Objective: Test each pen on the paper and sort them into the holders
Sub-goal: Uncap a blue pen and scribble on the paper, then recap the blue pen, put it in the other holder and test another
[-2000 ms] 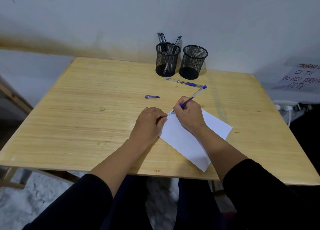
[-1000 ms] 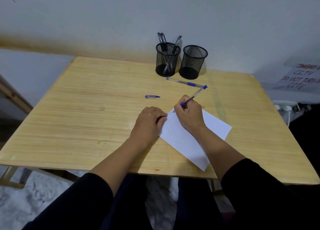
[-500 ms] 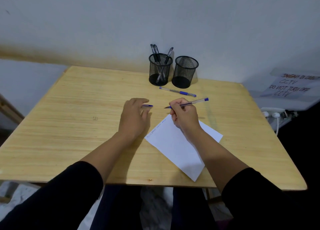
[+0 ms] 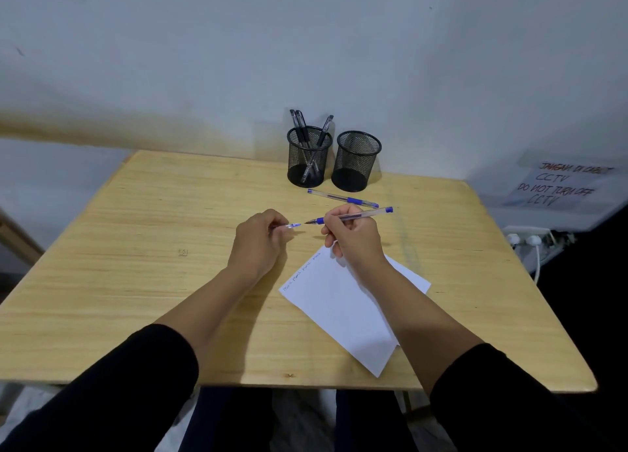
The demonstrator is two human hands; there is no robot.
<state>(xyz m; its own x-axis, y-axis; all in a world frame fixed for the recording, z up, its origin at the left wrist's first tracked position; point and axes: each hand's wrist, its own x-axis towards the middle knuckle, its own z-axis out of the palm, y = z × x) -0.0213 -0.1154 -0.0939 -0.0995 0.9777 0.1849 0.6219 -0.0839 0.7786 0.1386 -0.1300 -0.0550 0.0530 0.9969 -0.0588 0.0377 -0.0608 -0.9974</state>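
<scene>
My right hand point(image 4: 353, 239) holds a blue pen point(image 4: 360, 215) above the table, its bare tip pointing left. My left hand point(image 4: 260, 242) grips the small blue pen cap point(image 4: 293, 226), a short gap from that tip. The white paper point(image 4: 343, 310) lies under my right wrist, with blue scribbles along its upper left edge. Another blue pen point(image 4: 343, 198) lies capped on the table behind my hands. At the back stand two black mesh holders: the left holder point(image 4: 308, 157) has three dark pens, while the right holder point(image 4: 356, 161) looks empty.
The wooden table point(image 4: 153, 247) stands against a white wall. A paper sign about CCTV point(image 4: 560, 185) and a power strip with plugs point(image 4: 530, 239) sit off the table's right side.
My right hand lifted the pen off the paper and turned its tip left. My left hand left the paper and picked up the cap from the table. The camera tilted up slightly.
</scene>
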